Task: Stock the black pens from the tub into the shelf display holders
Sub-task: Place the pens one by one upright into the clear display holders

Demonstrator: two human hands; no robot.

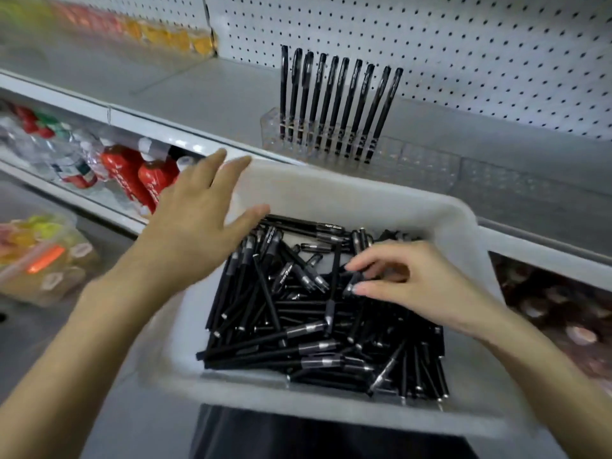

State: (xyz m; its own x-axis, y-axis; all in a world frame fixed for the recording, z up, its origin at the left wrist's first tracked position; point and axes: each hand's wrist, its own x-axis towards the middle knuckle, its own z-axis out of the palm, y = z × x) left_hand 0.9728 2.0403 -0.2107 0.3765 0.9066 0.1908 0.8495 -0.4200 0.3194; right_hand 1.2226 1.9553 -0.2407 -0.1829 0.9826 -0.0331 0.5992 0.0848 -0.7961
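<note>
1. Shelf (205, 94): grey, behind the tub.
2. Tub (331, 190): white; black pens (298, 342) lie flat inside it, long axes crossing every way.
3. Left hand (195, 233): at the tub's far-left corner, fingers straight and apart.
4. Right hand (420, 286): over the tub's right half, fingers curled, pinching a pen.
5. Display holder (331, 144): clear, behind the tub's far rim; standing pens (334, 101) upright, caps up, leaning right.

Even, fairly bright light, seemingly from overhead, casts only soft shadows inside the white tub (347, 193), while wide-angle bending curves the shelf edges (139, 117) and motion blur smears the left hand (195, 226) and the bottles (82, 160) at the left (the standing pens (334, 104) look sharper).
</note>
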